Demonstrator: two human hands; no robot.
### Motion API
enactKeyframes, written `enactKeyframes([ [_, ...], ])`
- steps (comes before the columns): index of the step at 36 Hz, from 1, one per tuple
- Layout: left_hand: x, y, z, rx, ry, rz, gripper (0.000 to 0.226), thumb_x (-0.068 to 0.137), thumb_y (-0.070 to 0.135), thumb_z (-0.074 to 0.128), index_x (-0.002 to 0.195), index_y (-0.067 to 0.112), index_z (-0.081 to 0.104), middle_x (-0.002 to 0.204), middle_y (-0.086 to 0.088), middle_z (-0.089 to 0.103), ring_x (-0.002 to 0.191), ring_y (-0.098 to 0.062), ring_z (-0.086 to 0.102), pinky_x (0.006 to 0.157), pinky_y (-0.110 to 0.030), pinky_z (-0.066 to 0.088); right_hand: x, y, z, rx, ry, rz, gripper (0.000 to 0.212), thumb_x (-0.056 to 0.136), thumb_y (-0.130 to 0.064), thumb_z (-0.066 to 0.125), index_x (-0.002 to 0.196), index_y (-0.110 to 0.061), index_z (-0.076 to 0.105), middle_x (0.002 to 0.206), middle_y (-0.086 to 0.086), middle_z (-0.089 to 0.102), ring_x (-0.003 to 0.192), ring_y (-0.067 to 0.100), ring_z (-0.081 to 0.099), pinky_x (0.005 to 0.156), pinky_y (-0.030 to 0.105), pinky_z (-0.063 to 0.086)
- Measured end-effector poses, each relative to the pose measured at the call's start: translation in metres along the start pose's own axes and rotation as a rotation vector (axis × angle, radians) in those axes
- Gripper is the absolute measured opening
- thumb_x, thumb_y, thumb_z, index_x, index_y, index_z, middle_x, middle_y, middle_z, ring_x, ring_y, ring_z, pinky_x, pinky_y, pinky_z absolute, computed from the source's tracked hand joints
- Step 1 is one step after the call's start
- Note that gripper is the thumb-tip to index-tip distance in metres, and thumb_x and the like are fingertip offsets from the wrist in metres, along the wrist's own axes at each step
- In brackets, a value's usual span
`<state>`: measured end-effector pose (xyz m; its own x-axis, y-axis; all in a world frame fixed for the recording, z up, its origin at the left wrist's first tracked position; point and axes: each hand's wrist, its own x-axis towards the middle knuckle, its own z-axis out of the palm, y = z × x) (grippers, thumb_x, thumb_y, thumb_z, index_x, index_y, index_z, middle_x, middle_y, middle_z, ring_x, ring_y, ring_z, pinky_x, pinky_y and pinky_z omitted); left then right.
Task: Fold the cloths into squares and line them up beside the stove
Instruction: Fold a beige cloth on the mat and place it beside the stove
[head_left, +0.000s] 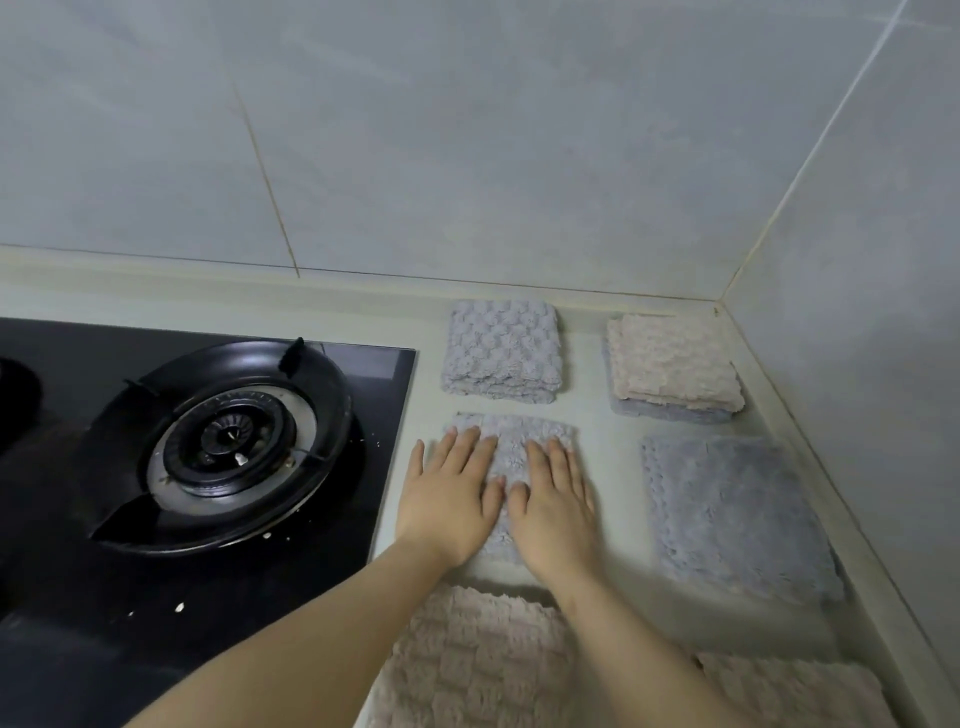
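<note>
Just below the middle of the frame, both hands lie flat and released, fingers straight, pressing down on a pale grey cloth (511, 441) that sits on the counter (597, 415) just beside the right edge of the stove (208, 441). The left hand (449, 493) covers the cloth's stove-side half and the right hand (553, 499) the other half, thumbs nearly meeting. The cloth lies directly under the palms, and its longer side seems to run from the lower frame toward the upper. Its near edge is hidden beneath the wrists, so I cannot say how square it is. Above it, apart by a strip of counter, sits a folded grey cloth (501, 358), and in the upper right corner of the counter a beige-on-grey stack (675, 358). A larger blue-grey cloth (727, 514) lies to the right, nearer the right hand. A beige cloth (478, 660) lies at the bottom of the frame under the forearms, and a second beige cloth (795, 691) at the lower right. Both are cut off by the frame edge, so their fold is unclear.
</note>
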<state>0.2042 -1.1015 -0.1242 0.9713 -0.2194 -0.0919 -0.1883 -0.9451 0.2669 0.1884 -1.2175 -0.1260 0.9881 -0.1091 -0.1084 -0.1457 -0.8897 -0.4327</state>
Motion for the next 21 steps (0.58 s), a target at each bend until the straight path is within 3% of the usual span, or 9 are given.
enactKeyframes([
  [4,0.000,-0.001,-0.006,-0.134,-0.028,0.005,0.052,0.099,0.043,0.024,0.148,0.028,0.014,0.158,0.006,0.008,0.145,-0.013,0.002,0.117,-0.035,0.000,0.001,-0.003,-0.014,0.078,-0.062,0.050,0.051,0.095,-0.032,0.032,0.145,-0.028,0.026,0.157,-0.006,0.012,0.145,0.013,0.002,0.116,0.032,0.003],
  [7,-0.010,-0.006,-0.023,-0.371,0.063,0.014,0.049,0.097,0.038,0.038,0.144,0.026,0.029,0.151,0.008,0.027,0.139,-0.013,0.028,0.109,-0.027,0.025,-0.003,-0.011,-0.030,0.174,0.052,0.067,0.045,0.090,-0.024,0.048,0.135,-0.026,0.042,0.149,-0.007,0.032,0.141,0.013,0.015,0.110,0.029,0.009],
  [11,-0.041,-0.031,-0.058,-0.556,0.267,-0.100,0.045,0.094,0.034,0.046,0.138,0.027,0.039,0.133,0.019,0.045,0.126,-0.005,0.044,0.096,-0.022,0.037,-0.014,-0.052,-0.047,0.288,0.183,-0.042,0.040,0.088,-0.019,0.051,0.128,-0.023,0.049,0.138,-0.005,0.046,0.136,0.016,0.026,0.109,0.030,0.013],
  [13,-0.062,-0.048,-0.074,-0.582,0.344,-0.167,0.042,0.094,0.030,0.050,0.135,0.024,0.044,0.126,0.016,0.051,0.120,-0.004,0.049,0.091,-0.019,0.036,-0.024,-0.082,-0.050,0.309,0.156,-0.150,0.036,0.088,-0.018,0.052,0.124,-0.023,0.053,0.132,-0.005,0.050,0.132,0.015,0.032,0.109,0.029,0.017],
  [16,-0.095,-0.079,-0.097,-0.610,0.411,-0.269,0.042,0.092,0.028,0.052,0.133,0.025,0.046,0.125,0.010,0.056,0.114,-0.005,0.052,0.094,-0.022,0.040,-0.043,-0.131,-0.048,0.364,0.073,-0.265,0.032,0.090,-0.020,0.050,0.122,-0.023,0.055,0.127,-0.007,0.053,0.127,0.013,0.037,0.108,0.030,0.026],
  [21,-0.175,-0.146,-0.135,-0.654,0.555,-0.434,0.036,0.091,0.026,0.054,0.127,0.030,0.050,0.109,0.011,0.060,0.095,-0.002,0.057,0.086,-0.022,0.042,-0.089,-0.226,-0.018,0.416,-0.044,-0.411,0.030,0.091,-0.022,0.052,0.120,-0.022,0.058,0.122,-0.006,0.058,0.119,0.016,0.047,0.102,0.033,0.038],
])
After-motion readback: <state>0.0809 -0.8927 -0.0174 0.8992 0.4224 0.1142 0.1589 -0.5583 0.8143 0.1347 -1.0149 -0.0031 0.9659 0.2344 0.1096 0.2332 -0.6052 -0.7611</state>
